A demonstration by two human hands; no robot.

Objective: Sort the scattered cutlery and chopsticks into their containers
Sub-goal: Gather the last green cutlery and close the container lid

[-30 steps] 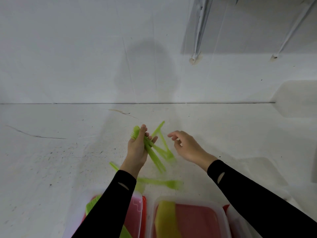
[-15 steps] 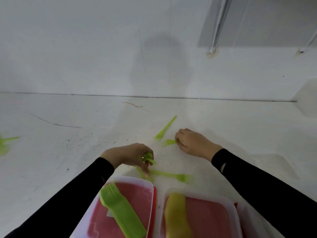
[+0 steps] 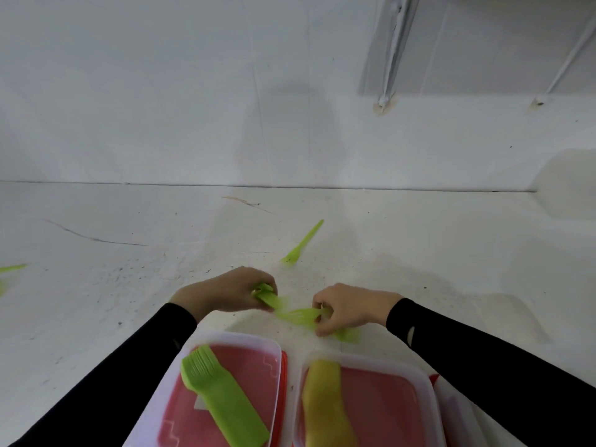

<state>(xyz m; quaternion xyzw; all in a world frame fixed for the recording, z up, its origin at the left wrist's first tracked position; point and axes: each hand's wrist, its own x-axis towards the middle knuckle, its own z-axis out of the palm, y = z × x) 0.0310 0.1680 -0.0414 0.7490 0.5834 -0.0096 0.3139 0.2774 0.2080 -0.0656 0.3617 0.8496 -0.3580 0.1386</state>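
Head view, hands at the near edge of the table [image 3: 129, 285]. The left hand [image 3: 225, 293], which a second earlier had held a bundle of green cutlery raised above the table, had come down and now gripped only a few green pieces [image 3: 266, 295], its fingers [image 3: 254, 277] curled round them. The right hand [image 3: 350, 309], earlier open and then pressed on a piece farther out, had drawn back toward the person. Its fingers [image 3: 322, 301] pinched one end of a green fork [image 3: 298, 314], which reached across toward the left hand. Motion blur hid whether the fork touched the left hand's pieces.

Another green piece [image 3: 348, 336] lay on the table just under the right hand. One stray fork [image 3: 303, 242] remained farther out, apart from both hands, and a further green piece [image 3: 12, 268] lay at the far left edge of view.

The left container [image 3: 277, 375] held a stack of green forks [image 3: 222, 404]. The right container [image 3: 429, 391] held a yellow stack [image 3: 325, 408].

Judged from this, the hands were gathering the loose green pieces just beyond the containers for the left one. The sorting was well along but unfinished, with at least the stray pieces named above left on the table.
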